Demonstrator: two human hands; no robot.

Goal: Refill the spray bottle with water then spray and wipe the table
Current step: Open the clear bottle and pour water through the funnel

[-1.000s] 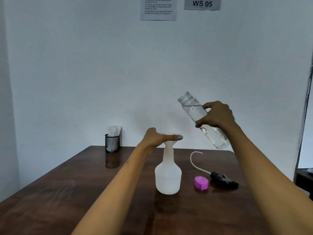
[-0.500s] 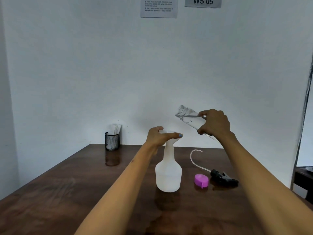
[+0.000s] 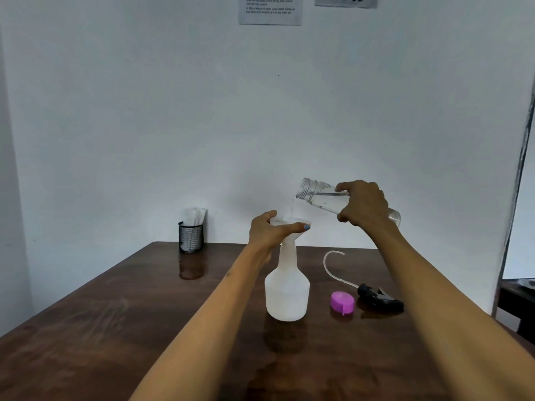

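A white translucent spray bottle (image 3: 287,293) stands uncapped on the dark wooden table (image 3: 115,328), with a white funnel (image 3: 289,222) in its neck. My left hand (image 3: 269,231) grips the funnel's rim. My right hand (image 3: 363,206) holds a clear water bottle (image 3: 321,195), tipped nearly level with its open mouth over the funnel. A thin stream of water falls from the mouth into the funnel. The black spray head (image 3: 379,298) with its curved tube lies on the table to the right of the spray bottle.
A purple cap (image 3: 342,303) lies between the spray bottle and the spray head. A black mesh holder (image 3: 190,237) with white tissues stands at the table's far edge by the wall. A dark piece of furniture (image 3: 518,302) is at the right.
My right hand lowered and tipped the water bottle from steeply raised to nearly level over the funnel, and water now pours. My left hand stayed on the funnel.
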